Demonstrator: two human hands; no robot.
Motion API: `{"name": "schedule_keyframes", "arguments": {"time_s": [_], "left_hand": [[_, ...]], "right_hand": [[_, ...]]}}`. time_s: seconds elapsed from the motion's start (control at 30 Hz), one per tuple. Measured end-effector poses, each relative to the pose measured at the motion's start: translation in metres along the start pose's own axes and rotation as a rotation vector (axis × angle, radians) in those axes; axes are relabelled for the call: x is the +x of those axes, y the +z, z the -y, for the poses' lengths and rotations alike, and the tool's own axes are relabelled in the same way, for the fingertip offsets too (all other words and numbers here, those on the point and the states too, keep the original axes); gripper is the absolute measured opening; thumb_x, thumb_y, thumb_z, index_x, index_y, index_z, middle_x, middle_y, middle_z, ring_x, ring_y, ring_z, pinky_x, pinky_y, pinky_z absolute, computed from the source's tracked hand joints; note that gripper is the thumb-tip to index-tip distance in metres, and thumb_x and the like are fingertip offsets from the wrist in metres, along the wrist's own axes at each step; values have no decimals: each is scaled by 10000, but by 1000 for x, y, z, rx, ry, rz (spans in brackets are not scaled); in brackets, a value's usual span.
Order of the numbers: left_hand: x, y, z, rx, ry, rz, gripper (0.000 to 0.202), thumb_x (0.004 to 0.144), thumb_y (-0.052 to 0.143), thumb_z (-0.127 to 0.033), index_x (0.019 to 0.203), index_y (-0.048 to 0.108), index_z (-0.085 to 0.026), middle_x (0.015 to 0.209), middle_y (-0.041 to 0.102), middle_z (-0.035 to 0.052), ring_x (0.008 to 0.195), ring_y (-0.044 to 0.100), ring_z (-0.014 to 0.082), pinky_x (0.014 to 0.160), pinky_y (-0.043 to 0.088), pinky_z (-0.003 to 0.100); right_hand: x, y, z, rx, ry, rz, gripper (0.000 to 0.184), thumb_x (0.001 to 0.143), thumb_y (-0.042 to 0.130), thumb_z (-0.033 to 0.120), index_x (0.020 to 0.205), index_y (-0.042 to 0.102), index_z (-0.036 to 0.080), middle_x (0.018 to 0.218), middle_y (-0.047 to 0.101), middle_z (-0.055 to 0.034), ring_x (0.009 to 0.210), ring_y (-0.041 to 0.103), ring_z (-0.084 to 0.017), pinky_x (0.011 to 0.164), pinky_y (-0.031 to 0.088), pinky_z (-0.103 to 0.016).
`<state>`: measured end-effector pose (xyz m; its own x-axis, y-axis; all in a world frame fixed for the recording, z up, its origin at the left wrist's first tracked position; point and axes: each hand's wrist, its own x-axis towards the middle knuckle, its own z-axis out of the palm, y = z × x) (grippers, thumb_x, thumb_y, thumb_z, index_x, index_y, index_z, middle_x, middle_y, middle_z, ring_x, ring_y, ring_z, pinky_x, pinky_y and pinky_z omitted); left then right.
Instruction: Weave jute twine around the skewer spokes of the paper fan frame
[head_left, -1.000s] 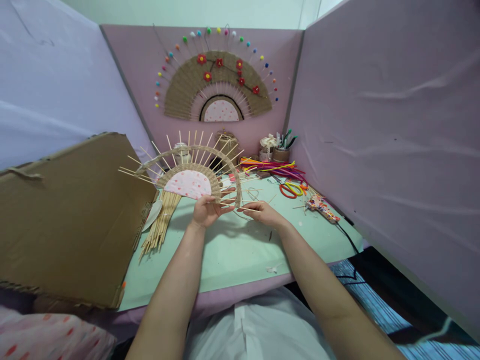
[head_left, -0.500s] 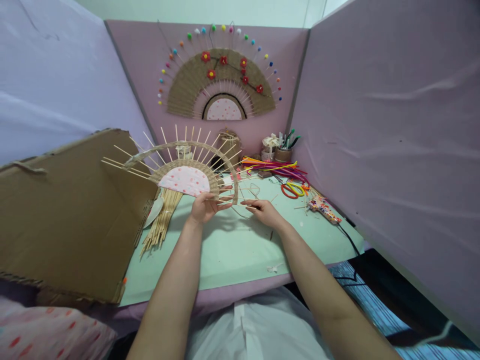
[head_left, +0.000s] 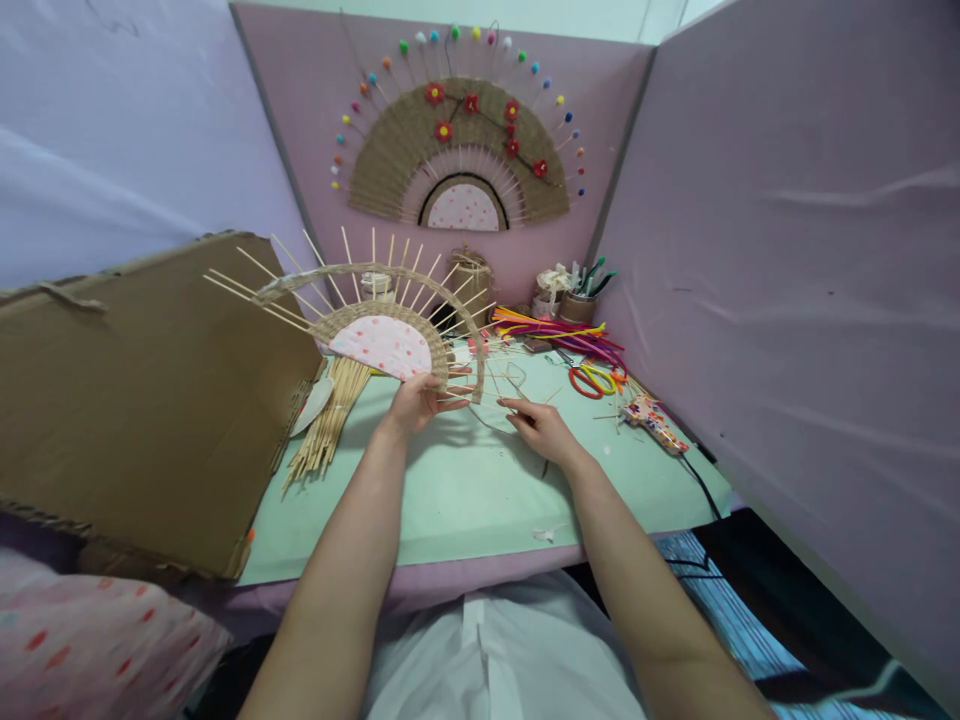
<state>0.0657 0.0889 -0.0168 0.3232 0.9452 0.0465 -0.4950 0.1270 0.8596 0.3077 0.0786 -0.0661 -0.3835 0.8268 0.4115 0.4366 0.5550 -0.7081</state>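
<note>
My left hand (head_left: 421, 400) is closed on the lower right corner of a half-made fan (head_left: 379, 335). The fan has a pink dotted half-disc, a band of woven twine and thin wooden sticks fanning outward, and it stands upright above the green table (head_left: 465, 490). Just right of the fan, my right hand (head_left: 541, 428) pinches a thin strand of twine (head_left: 504, 378) that loops back to the fan's woven edge.
A large cardboard sheet (head_left: 142, 390) leans at the left. A bundle of sticks (head_left: 330, 415) lies under the fan. A finished fan (head_left: 463, 160) hangs on the back wall. Coloured pipe cleaners (head_left: 559, 335), scissors (head_left: 589, 380), a glue gun (head_left: 654, 420) and cups sit at the right.
The camera has tipped down and left a little. My right hand has drawn slightly back from the fan with the twine. My left hand keeps its hold.
</note>
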Motion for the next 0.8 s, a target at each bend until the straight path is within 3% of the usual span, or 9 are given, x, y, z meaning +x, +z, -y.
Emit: {"name": "schedule_keyframes", "arguments": {"time_s": [0.1, 0.33, 0.5, 0.6, 0.8], "left_hand": [[1, 1, 1, 32, 4, -26, 434, 687, 463, -104, 1083, 635, -67, 1139, 656, 145, 955, 661, 295, 780, 556, 425], [3, 3, 4, 77, 31, -87, 387, 670, 475, -113, 1009, 655, -69, 1087, 667, 151, 920, 671, 289, 775, 552, 427], [7, 9, 13, 45, 85, -98, 352, 683, 466, -121, 965, 668, -58, 1046, 684, 158, 956, 659, 274, 832, 538, 413], [8, 14, 19, -9, 104, -84, 332, 702, 461, -126, 951, 669, -61, 1038, 688, 161, 970, 654, 266, 869, 523, 418], [5, 20, 21, -99, 72, -18, 344, 717, 458, -139, 974, 670, -53, 1046, 688, 165, 973, 653, 284, 856, 525, 424]], "right_hand": [[-2, 0, -2, -111, -5, -11, 345, 843, 490, 246, 1146, 652, 206, 862, 708, -49, 644, 567, -134, 684, 438, -271], [-1, 0, 0, -230, -78, -47, 315, 826, 518, 249, 1103, 660, 196, 710, 644, -20, 617, 542, -135, 649, 429, -259], [-1, 8, 11, -188, -212, -138, 264, 884, 479, 279, 1027, 677, 181, 834, 691, -76, 731, 604, -164, 730, 462, -289], [-1, 16, 15, -159, -266, -98, 264, 900, 455, 251, 1034, 677, 200, 937, 704, -92, 847, 631, -183, 782, 473, -312], [-1, 20, 17, 7, -194, -36, 246, 885, 477, 257, 977, 701, 210, 946, 715, -74, 836, 653, -173, 775, 489, -299]]}}
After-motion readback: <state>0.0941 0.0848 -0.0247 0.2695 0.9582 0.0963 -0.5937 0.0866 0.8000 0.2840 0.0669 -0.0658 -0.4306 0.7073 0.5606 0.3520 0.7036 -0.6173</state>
